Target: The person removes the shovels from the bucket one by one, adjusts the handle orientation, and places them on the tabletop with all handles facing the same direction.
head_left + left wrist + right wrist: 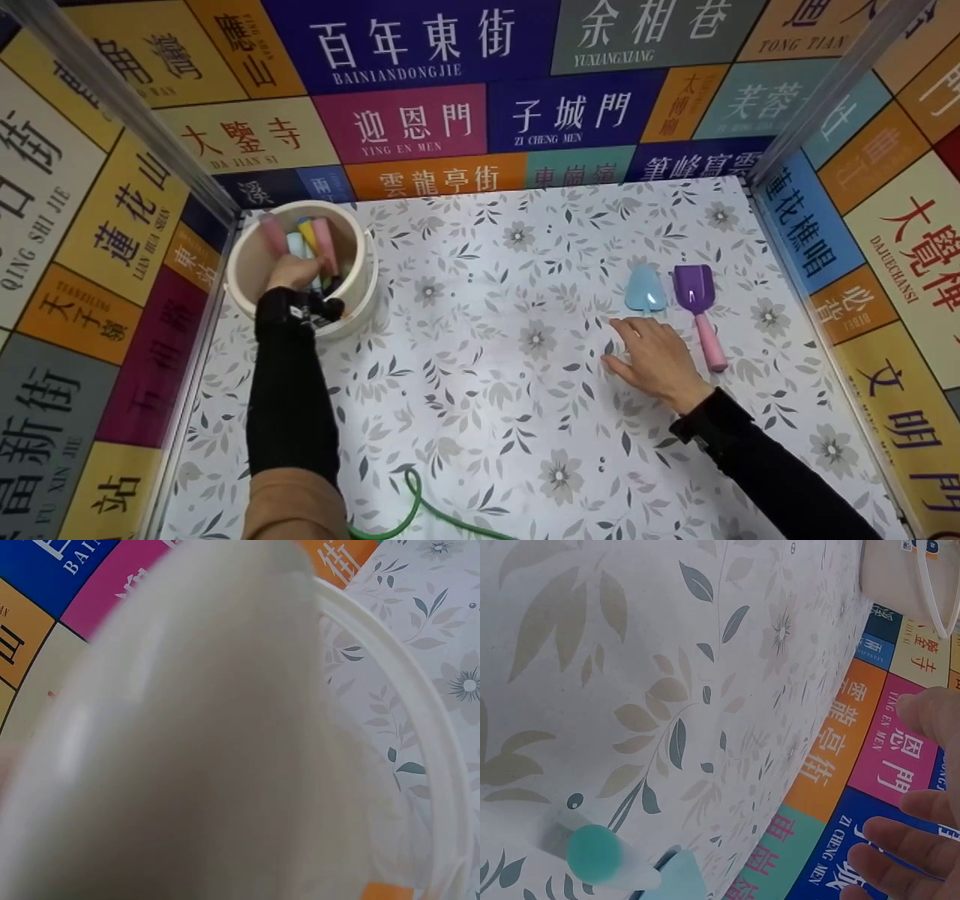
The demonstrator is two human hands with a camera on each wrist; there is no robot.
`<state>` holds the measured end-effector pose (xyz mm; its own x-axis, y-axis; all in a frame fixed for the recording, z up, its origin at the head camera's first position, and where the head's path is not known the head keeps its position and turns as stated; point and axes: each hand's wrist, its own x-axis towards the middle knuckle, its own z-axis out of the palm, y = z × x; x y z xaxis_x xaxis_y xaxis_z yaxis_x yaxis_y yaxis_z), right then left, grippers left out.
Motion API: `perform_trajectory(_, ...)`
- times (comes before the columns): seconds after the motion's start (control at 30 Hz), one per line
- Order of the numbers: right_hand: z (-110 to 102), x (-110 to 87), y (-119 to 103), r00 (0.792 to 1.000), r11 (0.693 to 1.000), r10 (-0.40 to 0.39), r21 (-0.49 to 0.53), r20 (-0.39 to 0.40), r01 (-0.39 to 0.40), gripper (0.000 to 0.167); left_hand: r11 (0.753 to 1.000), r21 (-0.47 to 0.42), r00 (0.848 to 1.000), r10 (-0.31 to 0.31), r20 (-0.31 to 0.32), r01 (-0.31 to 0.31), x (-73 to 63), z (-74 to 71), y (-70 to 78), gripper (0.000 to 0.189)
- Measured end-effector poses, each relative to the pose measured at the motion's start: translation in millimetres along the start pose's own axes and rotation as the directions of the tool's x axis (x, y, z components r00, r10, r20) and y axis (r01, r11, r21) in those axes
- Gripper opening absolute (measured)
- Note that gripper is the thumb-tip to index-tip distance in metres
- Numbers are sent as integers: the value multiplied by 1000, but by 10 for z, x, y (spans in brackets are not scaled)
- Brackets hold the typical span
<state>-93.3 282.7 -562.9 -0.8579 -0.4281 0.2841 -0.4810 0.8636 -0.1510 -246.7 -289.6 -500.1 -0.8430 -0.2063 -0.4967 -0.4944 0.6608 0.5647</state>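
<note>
The cream bucket (349,234) is standing at the frame's left, my left hand (295,271) resting inside among colourful rods (324,238); I cannot tell its hidden grip. At right, my loosely spread right hand (660,361) is holding nothing near the light-blue shovel (645,289), a purple shovel (695,291) lying alongside.

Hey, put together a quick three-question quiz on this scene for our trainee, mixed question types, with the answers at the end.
1. True or false: seen from the person's side, the purple toy shovel lies to the right of the light-blue toy shovel.

2. Multiple choice: where is the person's left hand?
A) Over the light-blue toy shovel
B) Inside the bucket
C) On the purple toy shovel

3. Fill in the blank: the handle of the purple toy shovel is ____ in colour.

Key: 1. True. 2. B. 3. Pink.
</note>
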Motion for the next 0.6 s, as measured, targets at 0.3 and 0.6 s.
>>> perform_trajectory(0.3, -24, -15, 3, 1000, 1000, 21, -2, 12, -21, 57, 980, 192, 998, 61, -32, -54, 7, 14, -26, 59)
perform_trajectory(0.6, -29, -23, 4, 1000, 1000, 18, -4, -1, -18, 57, 967, 230, 993, 115, 0, -111, -3, 7, -34, 55)
